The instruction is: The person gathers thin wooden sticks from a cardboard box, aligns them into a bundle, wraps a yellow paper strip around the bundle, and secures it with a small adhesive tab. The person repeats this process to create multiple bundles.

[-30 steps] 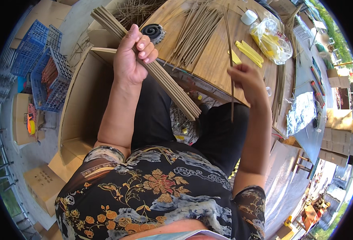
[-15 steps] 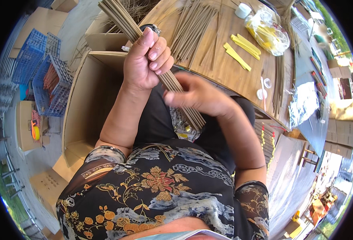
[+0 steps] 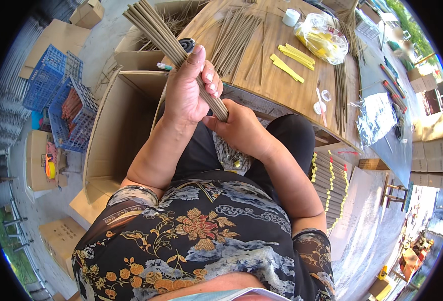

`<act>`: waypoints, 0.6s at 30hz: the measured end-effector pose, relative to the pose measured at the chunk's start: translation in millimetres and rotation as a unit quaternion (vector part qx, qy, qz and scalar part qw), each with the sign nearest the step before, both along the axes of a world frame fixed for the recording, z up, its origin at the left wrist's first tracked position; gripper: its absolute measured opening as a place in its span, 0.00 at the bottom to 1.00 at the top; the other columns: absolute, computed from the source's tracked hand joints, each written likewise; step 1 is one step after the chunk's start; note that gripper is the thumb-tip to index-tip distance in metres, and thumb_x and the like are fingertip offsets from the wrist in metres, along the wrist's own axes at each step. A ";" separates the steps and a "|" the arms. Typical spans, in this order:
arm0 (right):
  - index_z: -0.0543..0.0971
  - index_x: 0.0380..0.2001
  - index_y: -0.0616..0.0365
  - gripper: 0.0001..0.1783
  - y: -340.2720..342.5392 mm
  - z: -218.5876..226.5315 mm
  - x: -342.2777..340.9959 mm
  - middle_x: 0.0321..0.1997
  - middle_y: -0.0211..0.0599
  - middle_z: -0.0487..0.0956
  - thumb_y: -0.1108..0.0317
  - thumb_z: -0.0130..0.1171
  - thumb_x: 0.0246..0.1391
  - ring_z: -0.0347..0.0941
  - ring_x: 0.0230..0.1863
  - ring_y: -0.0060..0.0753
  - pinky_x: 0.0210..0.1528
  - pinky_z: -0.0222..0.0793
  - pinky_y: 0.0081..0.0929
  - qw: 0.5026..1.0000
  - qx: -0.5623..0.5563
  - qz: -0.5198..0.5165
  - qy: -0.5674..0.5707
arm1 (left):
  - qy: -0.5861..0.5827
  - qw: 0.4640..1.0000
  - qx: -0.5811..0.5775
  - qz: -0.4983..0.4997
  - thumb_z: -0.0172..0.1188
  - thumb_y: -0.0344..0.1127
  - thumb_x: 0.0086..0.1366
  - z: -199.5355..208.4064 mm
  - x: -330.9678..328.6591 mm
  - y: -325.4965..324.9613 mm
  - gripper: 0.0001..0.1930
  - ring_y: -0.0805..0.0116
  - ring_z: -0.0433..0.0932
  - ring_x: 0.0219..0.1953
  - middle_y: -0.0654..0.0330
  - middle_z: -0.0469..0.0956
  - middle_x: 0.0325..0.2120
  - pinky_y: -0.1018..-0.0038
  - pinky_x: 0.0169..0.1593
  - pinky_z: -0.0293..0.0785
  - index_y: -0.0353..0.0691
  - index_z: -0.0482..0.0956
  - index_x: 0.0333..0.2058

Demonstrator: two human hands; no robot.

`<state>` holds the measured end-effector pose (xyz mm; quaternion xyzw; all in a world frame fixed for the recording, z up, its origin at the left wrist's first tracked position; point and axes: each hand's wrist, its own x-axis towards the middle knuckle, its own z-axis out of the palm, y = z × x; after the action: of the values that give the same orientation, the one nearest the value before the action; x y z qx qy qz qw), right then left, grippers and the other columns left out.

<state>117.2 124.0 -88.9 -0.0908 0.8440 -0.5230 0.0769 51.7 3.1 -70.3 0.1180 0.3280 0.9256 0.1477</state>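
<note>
My left hand [image 3: 188, 88] is closed around a thick bundle of thin brown sticks [image 3: 156, 30] that slants up to the upper left. My right hand [image 3: 239, 131] cups the bundle's lower end just below the left hand, over my lap. More loose brown sticks [image 3: 236, 37] lie spread on the wooden table [image 3: 281, 90] ahead. Yellow paper strips [image 3: 291, 57] and a clear bag with yellow contents [image 3: 322, 42] lie further right on the table.
An open cardboard box [image 3: 116, 125] stands at my left. Blue plastic crates [image 3: 55, 100] sit further left on the floor. Banded stick bundles with yellow wraps [image 3: 329, 183] lie at my right. A white roll [image 3: 290, 17] and small clear caps [image 3: 322, 100] rest on the table.
My right hand came back from the table, where it held a single stick, and joined the lower end of the bundle. The left hand kept its grip on the bundle.
</note>
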 end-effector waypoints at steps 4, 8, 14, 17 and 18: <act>0.71 0.29 0.62 0.18 3.6 12.0 13.1 0.31 0.45 0.74 0.61 0.63 0.40 0.71 0.36 0.46 0.35 0.67 0.34 0.974 0.018 -0.068 0.217 | 0.033 0.999 -0.026 0.030 0.56 0.44 0.58 5.8 4.3 -2.4 0.16 0.74 0.66 0.13 0.66 0.66 0.11 0.78 0.18 0.63 0.44 0.65 0.17; 0.72 0.27 0.59 0.13 5.2 20.1 21.7 0.29 0.39 0.72 0.65 0.63 0.40 0.69 0.33 0.40 0.35 0.67 0.32 0.968 0.036 -0.115 0.220 | 0.057 0.996 -0.044 0.051 0.53 0.45 0.60 7.2 9.5 -2.1 0.16 0.72 0.68 0.15 0.64 0.68 0.13 0.76 0.20 0.65 0.43 0.67 0.18; 0.71 0.24 0.61 0.11 4.9 23.6 21.8 0.25 0.40 0.72 0.67 0.62 0.40 0.70 0.30 0.40 0.33 0.66 0.31 0.986 0.000 -0.119 0.114 | 0.049 0.995 -0.049 0.073 0.58 0.44 0.57 7.4 13.4 1.6 0.15 0.68 0.70 0.15 0.61 0.70 0.14 0.73 0.20 0.69 0.41 0.68 0.21; 0.71 0.25 0.62 0.12 6.9 29.0 21.1 0.25 0.42 0.73 0.67 0.62 0.40 0.71 0.28 0.40 0.33 0.66 0.30 0.992 -0.014 -0.111 0.063 | 0.045 0.995 -0.049 0.073 0.58 0.43 0.56 5.4 12.3 1.4 0.14 0.68 0.70 0.15 0.60 0.70 0.14 0.72 0.21 0.70 0.40 0.68 0.22; 0.72 0.25 0.63 0.12 7.6 29.9 20.3 0.25 0.42 0.73 0.67 0.61 0.41 0.71 0.28 0.40 0.33 0.66 0.30 0.992 -0.023 -0.104 0.062 | 0.040 0.996 -0.048 0.070 0.58 0.43 0.56 3.5 10.8 0.8 0.14 0.68 0.71 0.15 0.60 0.70 0.14 0.72 0.21 0.70 0.40 0.68 0.22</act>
<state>137.5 131.6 -59.0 -0.0362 0.8397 -0.5408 -0.0329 62.5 3.9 -66.8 0.1245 0.3847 0.9115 0.0749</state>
